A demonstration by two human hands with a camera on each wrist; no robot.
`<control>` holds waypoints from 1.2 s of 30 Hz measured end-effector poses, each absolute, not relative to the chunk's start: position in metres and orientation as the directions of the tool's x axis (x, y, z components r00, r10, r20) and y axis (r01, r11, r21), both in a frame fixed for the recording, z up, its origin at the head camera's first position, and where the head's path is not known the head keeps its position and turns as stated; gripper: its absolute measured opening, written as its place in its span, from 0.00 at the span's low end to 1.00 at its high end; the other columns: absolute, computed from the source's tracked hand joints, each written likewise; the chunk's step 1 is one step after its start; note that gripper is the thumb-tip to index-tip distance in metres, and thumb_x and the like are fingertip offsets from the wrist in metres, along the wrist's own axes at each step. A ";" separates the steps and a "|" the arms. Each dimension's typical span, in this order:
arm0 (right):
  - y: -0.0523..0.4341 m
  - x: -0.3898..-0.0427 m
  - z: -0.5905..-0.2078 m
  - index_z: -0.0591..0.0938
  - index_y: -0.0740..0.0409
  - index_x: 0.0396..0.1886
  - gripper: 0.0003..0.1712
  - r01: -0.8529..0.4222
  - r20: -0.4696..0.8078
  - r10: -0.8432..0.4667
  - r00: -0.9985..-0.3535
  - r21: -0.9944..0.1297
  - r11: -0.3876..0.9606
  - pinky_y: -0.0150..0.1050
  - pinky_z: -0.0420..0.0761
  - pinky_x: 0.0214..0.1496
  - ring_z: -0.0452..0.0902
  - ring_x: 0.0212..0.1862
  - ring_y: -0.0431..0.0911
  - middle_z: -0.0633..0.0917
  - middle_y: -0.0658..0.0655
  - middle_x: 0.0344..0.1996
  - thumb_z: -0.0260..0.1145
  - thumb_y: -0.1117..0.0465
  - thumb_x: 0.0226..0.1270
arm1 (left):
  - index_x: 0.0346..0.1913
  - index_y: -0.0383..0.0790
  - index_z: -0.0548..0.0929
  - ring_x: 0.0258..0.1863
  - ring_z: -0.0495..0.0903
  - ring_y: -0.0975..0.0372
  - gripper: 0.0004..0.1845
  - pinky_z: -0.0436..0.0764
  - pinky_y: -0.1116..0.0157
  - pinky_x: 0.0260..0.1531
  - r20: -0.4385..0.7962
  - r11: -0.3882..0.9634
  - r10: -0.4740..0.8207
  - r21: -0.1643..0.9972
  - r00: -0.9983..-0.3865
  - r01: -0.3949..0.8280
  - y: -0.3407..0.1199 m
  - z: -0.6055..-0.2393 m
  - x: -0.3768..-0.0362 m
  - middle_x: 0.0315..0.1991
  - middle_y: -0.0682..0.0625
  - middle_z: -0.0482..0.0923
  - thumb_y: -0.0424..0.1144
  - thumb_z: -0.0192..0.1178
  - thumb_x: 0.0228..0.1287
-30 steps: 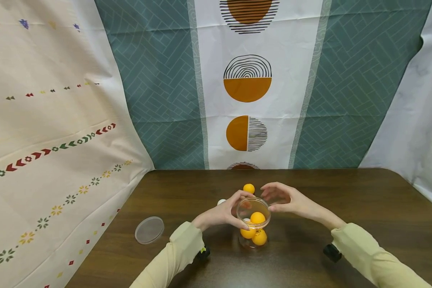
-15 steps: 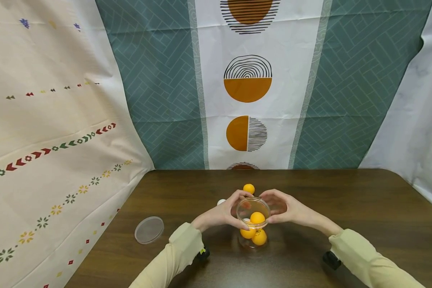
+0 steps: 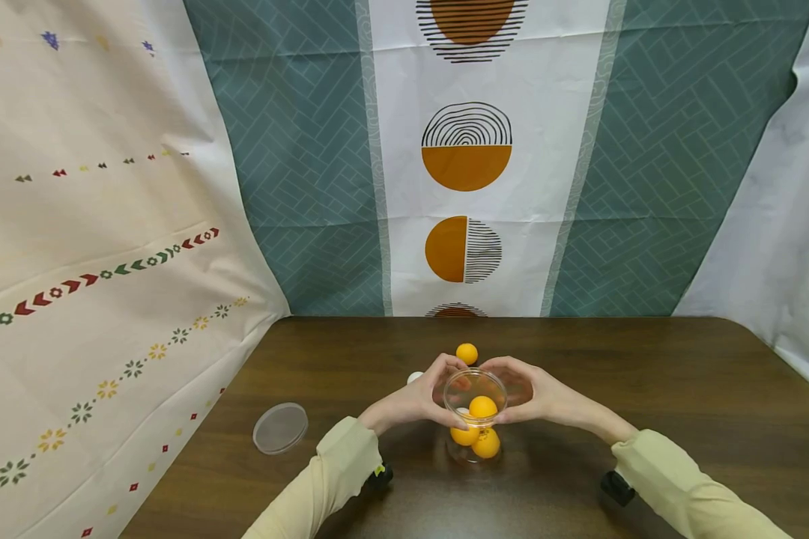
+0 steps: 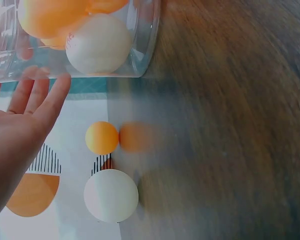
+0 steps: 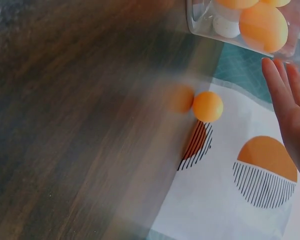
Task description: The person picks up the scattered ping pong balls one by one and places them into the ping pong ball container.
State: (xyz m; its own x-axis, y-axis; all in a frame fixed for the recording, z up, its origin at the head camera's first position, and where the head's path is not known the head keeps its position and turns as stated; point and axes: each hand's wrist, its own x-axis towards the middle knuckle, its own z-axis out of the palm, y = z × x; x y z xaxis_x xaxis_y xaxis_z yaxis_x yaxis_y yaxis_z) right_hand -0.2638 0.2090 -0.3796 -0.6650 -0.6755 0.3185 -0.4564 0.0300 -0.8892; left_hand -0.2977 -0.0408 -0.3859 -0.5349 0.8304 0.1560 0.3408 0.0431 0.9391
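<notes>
Both hands cup a clear, round plastic jar (image 3: pixel 475 415) standing on the dark wood-grain worktop (image 3: pixel 647 389). The left hand (image 3: pixel 414 400) curls round its near-left wall; the right hand (image 3: pixel 539 395) wraps the opposite side. Inside sit smooth balls: at least three orange, one white. Just beyond the fingertips lies one orange ball (image 3: pixel 467 353); one white ball (image 3: pixel 414 376) peeks behind the left hand. Well left of that hand lies one flat translucent lid (image 3: pixel 280 428).
</notes>
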 end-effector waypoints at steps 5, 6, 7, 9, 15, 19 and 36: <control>0.206 -0.263 -0.381 0.61 0.65 0.61 0.37 -0.459 0.325 -0.682 -0.655 -0.888 0.017 0.48 0.75 0.45 0.67 0.52 0.62 0.68 0.68 0.54 0.68 0.71 0.52 | 0.56 0.36 0.54 0.57 0.61 0.49 0.35 0.68 0.59 0.51 0.145 0.054 0.823 0.942 -0.549 0.330 -0.042 -0.369 -0.285 0.57 0.39 0.60 0.28 0.64 0.49; 0.205 -0.264 -0.381 0.61 0.65 0.61 0.37 -0.460 0.324 -0.683 -0.654 -0.887 0.020 0.48 0.75 0.45 0.67 0.52 0.62 0.68 0.68 0.54 0.68 0.70 0.52 | 0.56 0.37 0.55 0.57 0.61 0.50 0.34 0.68 0.59 0.51 0.147 0.057 0.820 0.940 -0.553 0.336 -0.042 -0.369 -0.285 0.57 0.41 0.60 0.29 0.65 0.49; 0.205 -0.264 -0.381 0.61 0.65 0.61 0.38 -0.463 0.323 -0.683 -0.655 -0.886 0.026 0.48 0.75 0.45 0.67 0.52 0.61 0.68 0.67 0.54 0.68 0.70 0.52 | 0.56 0.38 0.56 0.57 0.62 0.51 0.34 0.68 0.59 0.51 0.147 0.064 0.817 0.938 -0.558 0.340 -0.042 -0.372 -0.287 0.57 0.42 0.61 0.30 0.65 0.49; 0.204 -0.264 -0.382 0.61 0.63 0.61 0.38 -0.464 0.312 -0.674 -0.669 -0.885 0.051 0.48 0.74 0.46 0.66 0.53 0.60 0.68 0.65 0.55 0.69 0.68 0.52 | 0.55 0.41 0.57 0.55 0.63 0.55 0.33 0.69 0.60 0.49 0.154 0.067 0.811 0.934 -0.564 0.352 -0.042 -0.378 -0.291 0.56 0.46 0.62 0.32 0.66 0.49; 0.202 -0.264 -0.384 0.61 0.61 0.61 0.39 -0.480 0.306 -0.667 -0.680 -0.873 0.090 0.46 0.75 0.46 0.66 0.53 0.58 0.68 0.63 0.55 0.70 0.67 0.50 | 0.54 0.45 0.60 0.51 0.67 0.58 0.33 0.72 0.59 0.45 0.189 0.059 0.805 0.917 -0.562 0.394 -0.043 -0.388 -0.298 0.53 0.49 0.65 0.37 0.67 0.49; 0.199 -0.263 -0.382 0.61 0.62 0.62 0.40 -0.480 0.313 -0.675 -0.668 -0.875 0.069 0.46 0.75 0.45 0.66 0.53 0.59 0.67 0.64 0.55 0.70 0.67 0.51 | 0.54 0.45 0.59 0.50 0.67 0.58 0.33 0.72 0.59 0.45 0.187 0.077 0.798 0.911 -0.573 0.406 -0.044 -0.389 -0.297 0.53 0.50 0.65 0.39 0.67 0.48; 0.196 -0.263 -0.383 0.62 0.57 0.61 0.39 -0.532 0.332 -0.665 -0.670 -0.838 0.118 0.44 0.75 0.45 0.67 0.53 0.58 0.69 0.61 0.55 0.71 0.64 0.51 | 0.52 0.44 0.56 0.47 0.67 0.56 0.33 0.71 0.61 0.47 0.174 0.106 0.785 0.908 -0.594 0.405 -0.045 -0.388 -0.297 0.47 0.46 0.63 0.38 0.68 0.48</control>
